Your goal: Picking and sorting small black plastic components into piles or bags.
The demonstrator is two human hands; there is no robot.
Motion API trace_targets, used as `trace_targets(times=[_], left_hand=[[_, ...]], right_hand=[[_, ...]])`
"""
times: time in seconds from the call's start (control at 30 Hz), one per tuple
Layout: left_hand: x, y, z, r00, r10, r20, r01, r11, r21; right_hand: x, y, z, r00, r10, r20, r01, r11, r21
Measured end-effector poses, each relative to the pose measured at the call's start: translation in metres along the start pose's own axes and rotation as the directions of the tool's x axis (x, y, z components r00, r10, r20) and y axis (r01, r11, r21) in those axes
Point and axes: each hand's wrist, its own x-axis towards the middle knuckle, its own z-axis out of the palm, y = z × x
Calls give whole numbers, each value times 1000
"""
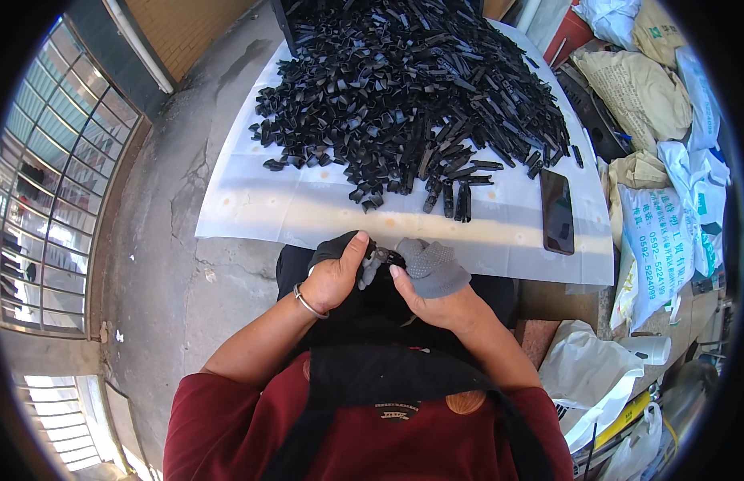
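Observation:
Above my lap, just off the table's near edge, my hands are close together. My left hand (337, 271), in a dark partial glove with the thumb bare, is closed with its fingers curled inward. My right hand (433, 271), in a grey dotted glove with its thumb also bare, pinches a small black piece (395, 259) between thumb and fingers. That piece lies between the two hands, and its far side is hidden. Whatever the left fingers hold is mostly covered. Beyond them, a big heap of small black moulded pieces (388, 96) covers much of the table.
A white sheet (251, 204) covers the table. A dark phone (557, 212) lies near its right edge. Stuffed sacks (640, 92) and printed plastic bags (656, 248) crowd the right side. A barred window (63, 160) stands left, beyond the concrete floor (167, 272).

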Motion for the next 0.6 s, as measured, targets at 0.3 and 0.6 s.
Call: trace_targets(times=[0.3,0.6], left_hand=[[3,8,7,998,-45,-47,43,998,-43],[3,4,14,980,166,-113,-148,977,154]], right_hand=[[-2,-7,5,1000,19,-22,-24,973,-228],[-3,-9,13,1000,15,2,-13,959,-283]])
